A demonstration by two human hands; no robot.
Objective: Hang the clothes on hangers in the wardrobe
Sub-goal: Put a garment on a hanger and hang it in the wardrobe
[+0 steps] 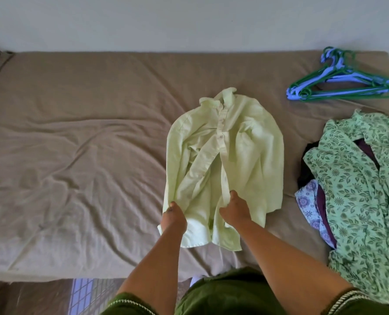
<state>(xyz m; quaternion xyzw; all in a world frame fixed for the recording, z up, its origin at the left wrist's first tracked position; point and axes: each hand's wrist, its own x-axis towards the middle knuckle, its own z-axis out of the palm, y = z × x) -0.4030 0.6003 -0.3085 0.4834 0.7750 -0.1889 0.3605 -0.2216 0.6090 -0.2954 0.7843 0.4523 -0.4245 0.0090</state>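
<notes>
Straight ahead on the bed (pixel 75 137), the pale green shirt (pixel 225 160) lies collar-away, its long axis running from the person, left hand (pixel 174 218) and right hand (pixel 234 212) both pinching its near hem, hangers (pixel 341 80) far right, nearer the right hand.

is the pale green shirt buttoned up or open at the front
Partly buttoned: the shirt placket is closed near the collar, but its lower front edges part where both hands grip them.

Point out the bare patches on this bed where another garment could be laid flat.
The widest free patch is the bed sheet left of the pale green shirt. A narrower strip runs behind the collar toward the wall. The right side is crowded: hangers at the far corner, the clothes pile below them.
</notes>
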